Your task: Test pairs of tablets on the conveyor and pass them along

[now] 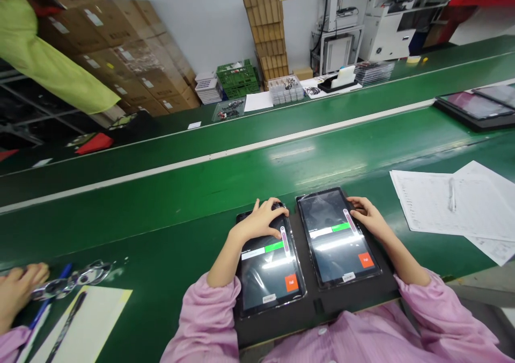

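Two tablets lie side by side in front of me in a black tray (277,325). My left hand (261,221) rests over the upper part of the left tablet (261,277), its fingers spread and the thumb near the screen's right side. At the upper right edge of the right tablet (330,250), my right hand (368,218) is curled, with its fingers gripping that edge. Both screens are lit, each showing a green bar, a pink vertical slider and an orange "Fail" box. My left hand hides part of the left screen.
Printed sheets (442,197) with a pen lie at right; more tablets (478,105) sit beyond. At left are another person's hand (20,288), clear plastic glasses (76,280) and a paper with a marker (68,325). A white strip (225,153) crosses the green bench.
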### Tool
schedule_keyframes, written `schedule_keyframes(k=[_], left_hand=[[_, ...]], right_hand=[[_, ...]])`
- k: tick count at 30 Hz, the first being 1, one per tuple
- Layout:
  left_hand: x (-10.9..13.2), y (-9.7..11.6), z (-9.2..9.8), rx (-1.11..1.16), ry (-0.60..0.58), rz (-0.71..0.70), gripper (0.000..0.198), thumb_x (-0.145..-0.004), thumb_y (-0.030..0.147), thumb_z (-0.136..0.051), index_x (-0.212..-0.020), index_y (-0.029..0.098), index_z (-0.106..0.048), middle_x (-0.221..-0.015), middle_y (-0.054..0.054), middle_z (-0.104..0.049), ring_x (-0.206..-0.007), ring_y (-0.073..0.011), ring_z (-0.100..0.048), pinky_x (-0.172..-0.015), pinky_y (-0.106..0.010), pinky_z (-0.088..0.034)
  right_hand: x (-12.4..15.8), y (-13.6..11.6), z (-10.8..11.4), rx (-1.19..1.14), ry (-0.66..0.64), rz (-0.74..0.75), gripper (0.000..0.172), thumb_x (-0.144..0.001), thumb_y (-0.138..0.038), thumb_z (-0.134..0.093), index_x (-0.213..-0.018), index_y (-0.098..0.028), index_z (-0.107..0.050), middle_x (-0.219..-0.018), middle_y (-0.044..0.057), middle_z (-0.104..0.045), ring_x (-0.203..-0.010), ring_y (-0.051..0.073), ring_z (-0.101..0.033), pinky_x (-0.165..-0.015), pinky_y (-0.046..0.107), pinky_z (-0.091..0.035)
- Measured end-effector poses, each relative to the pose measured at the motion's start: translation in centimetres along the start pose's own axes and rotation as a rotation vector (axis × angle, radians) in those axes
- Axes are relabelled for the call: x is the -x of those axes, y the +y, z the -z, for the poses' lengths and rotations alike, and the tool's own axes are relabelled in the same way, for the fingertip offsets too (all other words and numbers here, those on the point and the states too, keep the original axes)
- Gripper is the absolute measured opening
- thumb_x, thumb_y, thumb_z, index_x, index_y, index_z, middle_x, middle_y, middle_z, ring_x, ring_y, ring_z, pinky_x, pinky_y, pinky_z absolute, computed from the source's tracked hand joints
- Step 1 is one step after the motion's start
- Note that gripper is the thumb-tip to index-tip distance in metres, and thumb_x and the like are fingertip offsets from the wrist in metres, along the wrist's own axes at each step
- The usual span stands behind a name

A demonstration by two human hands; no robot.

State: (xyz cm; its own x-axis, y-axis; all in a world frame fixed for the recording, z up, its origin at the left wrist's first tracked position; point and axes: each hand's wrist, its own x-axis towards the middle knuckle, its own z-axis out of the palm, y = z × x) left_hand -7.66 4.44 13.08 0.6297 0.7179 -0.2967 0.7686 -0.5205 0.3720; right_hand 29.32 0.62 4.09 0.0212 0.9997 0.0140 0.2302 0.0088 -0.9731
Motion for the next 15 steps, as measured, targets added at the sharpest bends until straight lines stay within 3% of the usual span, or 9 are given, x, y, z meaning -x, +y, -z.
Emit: schedule_keyframes(k=[7,11,13,15], left_hand=[[-0.1,0.5,0.5,0.031,-0.013,0.001,0.059,-0.072,0.030,-0.092,-0.122,0.026,-0.061,-0.134,-0.013,-0.046,-0.137,-0.0357,-0.040,-0.116,-0.072,-0.004],[0.7,0.3,0.6,0.029,0.048,0.025,0.074,-0.081,0.024,-0.084,-0.143,0.029,-0.044,-0.146,-0.012,-0.046,-0.138,-0.0317,-0.041,-0.118,-0.070,-0.004],[1.0,-0.3,0.9,0.006,0.123,0.052,0.065,-0.089,0.021,-0.074,-0.145,0.027,-0.043,-0.146,-0.009,-0.049,-0.137,-0.0281,-0.043,-0.121,-0.064,-0.007],[1.1,-1.1,1.2,-0.011,0.251,0.090,0.045,-0.094,0.019,-0.064,-0.138,0.024,-0.051,-0.141,-0.007,-0.056,-0.133,-0.0259,-0.048,-0.124,-0.056,-0.013]], right_hand=[[0.0,-0.2,0.4,0.019,-0.017,-0.017,0.043,-0.070,-0.045,-0.070,-0.107,-0.022,-0.071,-0.110,0.008,-0.062,-0.104,0.029,-0.061,-0.100,0.043,-0.051],[0.0,0.0,0.4,0.041,-0.021,-0.024,0.044,-0.071,-0.045,-0.067,-0.108,-0.023,-0.069,-0.110,0.008,-0.062,-0.104,0.029,-0.061,-0.099,0.044,-0.052],[-0.2,0.0,0.3,0.042,-0.032,-0.024,0.043,-0.071,-0.046,-0.068,-0.108,-0.024,-0.068,-0.111,0.008,-0.062,-0.104,0.030,-0.060,-0.099,0.045,-0.051],[-0.3,0.0,0.2,0.055,-0.033,-0.032,0.044,-0.071,-0.048,-0.068,-0.108,-0.025,-0.067,-0.112,0.009,-0.062,-0.106,0.031,-0.060,-0.100,0.046,-0.051]])
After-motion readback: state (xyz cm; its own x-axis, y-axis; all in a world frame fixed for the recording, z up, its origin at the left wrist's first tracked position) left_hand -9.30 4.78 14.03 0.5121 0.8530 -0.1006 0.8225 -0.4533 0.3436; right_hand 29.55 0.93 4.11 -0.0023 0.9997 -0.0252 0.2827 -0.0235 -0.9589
